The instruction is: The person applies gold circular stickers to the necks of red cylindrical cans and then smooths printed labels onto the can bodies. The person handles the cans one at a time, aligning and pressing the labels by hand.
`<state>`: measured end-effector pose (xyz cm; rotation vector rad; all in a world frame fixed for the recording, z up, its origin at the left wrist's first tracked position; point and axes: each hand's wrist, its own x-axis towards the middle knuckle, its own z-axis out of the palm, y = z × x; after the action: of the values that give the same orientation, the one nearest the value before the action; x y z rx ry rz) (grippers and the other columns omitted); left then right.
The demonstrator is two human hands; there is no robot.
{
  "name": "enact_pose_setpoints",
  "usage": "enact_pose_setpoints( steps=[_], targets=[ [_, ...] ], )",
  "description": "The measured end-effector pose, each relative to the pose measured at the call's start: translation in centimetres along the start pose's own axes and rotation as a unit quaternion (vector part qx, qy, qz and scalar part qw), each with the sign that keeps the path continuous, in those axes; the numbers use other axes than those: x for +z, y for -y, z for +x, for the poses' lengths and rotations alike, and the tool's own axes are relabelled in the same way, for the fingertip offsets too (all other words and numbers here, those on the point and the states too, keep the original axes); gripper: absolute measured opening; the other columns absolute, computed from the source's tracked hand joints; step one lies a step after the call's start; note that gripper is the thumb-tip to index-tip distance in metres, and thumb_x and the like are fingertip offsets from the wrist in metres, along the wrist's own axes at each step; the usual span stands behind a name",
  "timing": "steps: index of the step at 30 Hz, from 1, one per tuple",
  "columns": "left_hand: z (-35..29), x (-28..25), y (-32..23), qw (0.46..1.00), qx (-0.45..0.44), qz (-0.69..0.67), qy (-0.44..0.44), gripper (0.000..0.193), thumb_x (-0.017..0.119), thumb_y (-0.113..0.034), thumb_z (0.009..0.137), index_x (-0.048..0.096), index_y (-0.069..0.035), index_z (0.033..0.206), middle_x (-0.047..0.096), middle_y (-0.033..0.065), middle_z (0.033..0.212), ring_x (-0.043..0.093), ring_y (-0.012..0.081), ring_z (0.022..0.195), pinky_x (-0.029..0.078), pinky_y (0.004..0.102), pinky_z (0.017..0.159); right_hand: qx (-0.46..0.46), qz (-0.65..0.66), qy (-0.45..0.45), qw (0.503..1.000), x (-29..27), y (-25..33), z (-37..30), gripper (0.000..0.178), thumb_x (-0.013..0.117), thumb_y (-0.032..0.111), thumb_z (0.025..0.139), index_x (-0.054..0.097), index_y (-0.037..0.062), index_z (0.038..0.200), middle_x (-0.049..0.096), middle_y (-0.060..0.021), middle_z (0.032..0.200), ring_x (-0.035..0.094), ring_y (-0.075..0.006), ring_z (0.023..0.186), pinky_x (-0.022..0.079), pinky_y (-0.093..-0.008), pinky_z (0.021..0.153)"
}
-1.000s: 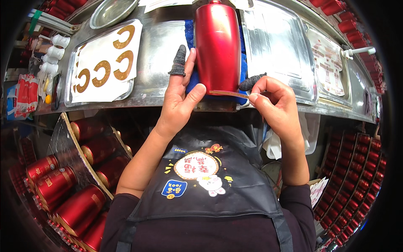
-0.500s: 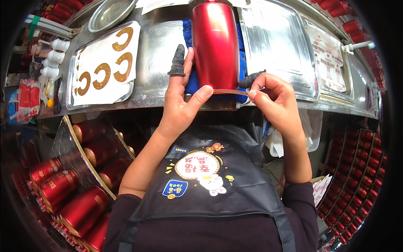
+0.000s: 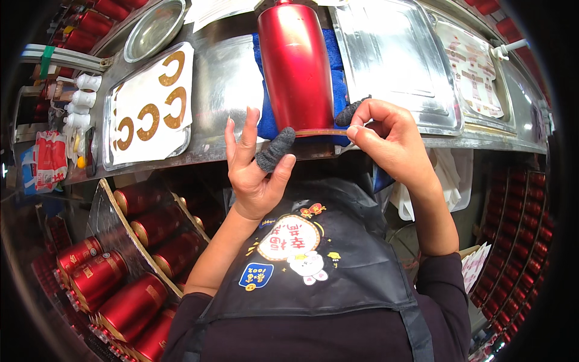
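A glossy red bottle (image 3: 297, 72) lies on a blue cloth (image 3: 339, 84), its base toward me. Along the base edge runs a thin gold-brown strip (image 3: 319, 131). The thumb and bent index finger of my right hand (image 3: 386, 136) pinch the strip's right end; a dark knitted finger cover sits on that index finger. My left hand (image 3: 256, 175) is open, fingers spread. Its covered index fingertip rests at the left end of the strip by the base, while its thumb stays apart, below the bench edge.
On the left, a metal tray (image 3: 108, 139) carries a white sheet with gold C-shaped pieces. A metal bowl (image 3: 155, 30) stands behind it. Metal trays (image 3: 392, 66) are at right, one with printed pieces. Red bottles (image 3: 129, 308) fill racks below left and right.
My left thumb has come off the strip and the hand has turned, bringing its covered index fingertip down to the strip's left end. My right hand keeps its pinch.
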<state>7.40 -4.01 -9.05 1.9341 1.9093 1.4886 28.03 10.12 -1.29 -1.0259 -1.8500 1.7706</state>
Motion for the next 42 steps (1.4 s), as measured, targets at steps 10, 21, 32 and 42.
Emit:
enact_pose_setpoints(
  steps=[10,21,32,42],
  targets=[
    [1.5,-0.4,-1.7,0.992,0.066,0.109,0.014,0.020,0.080,-0.018,0.076,0.078,-0.006,0.092,0.050,0.0227,0.151,0.055,0.0403,0.133,0.013,0.0656,0.117,-0.015,0.021,0.012,1.000,-0.1,-1.4,0.9,0.011,0.069,0.010,0.090,0.062,0.0040,0.084,0.055,0.0079,0.077,0.043,0.0013,0.067,0.033,-0.0177,0.058],
    [4.6,1.4,-3.1,0.968,0.126,0.212,0.037,0.014,0.079,-0.013,0.071,0.077,-0.009,0.084,0.060,0.0127,0.143,0.056,0.0458,0.128,0.024,0.0715,0.111,-0.041,0.003,0.018,0.999,0.7,-2.6,1.8,0.011,0.068,0.012,0.093,0.063,0.0031,0.087,0.056,0.0078,0.078,0.045,0.0011,0.069,0.035,-0.0182,0.059],
    [2.3,-0.1,0.1,0.999,0.027,0.040,-0.024,0.062,0.090,-0.019,0.070,0.068,-0.002,0.126,0.060,0.0195,0.140,0.061,0.0370,0.126,0.032,0.0594,0.114,0.059,0.078,0.107,0.989,0.1,-1.6,1.9,0.015,0.070,0.014,0.093,0.068,-0.0001,0.092,0.061,0.0043,0.082,0.053,-0.0016,0.075,0.042,-0.0188,0.067],
    [-0.5,-0.3,0.8,0.997,0.034,0.072,-0.019,0.033,0.085,-0.011,0.077,0.076,-0.003,0.107,0.059,0.0203,0.142,0.065,0.0316,0.122,0.026,0.0626,0.116,0.017,-0.047,0.059,0.997,-1.8,1.7,0.0,0.017,0.073,0.012,0.090,0.063,0.0006,0.082,0.053,0.0064,0.078,0.043,0.0025,0.066,0.031,-0.0173,0.055]
  ],
)
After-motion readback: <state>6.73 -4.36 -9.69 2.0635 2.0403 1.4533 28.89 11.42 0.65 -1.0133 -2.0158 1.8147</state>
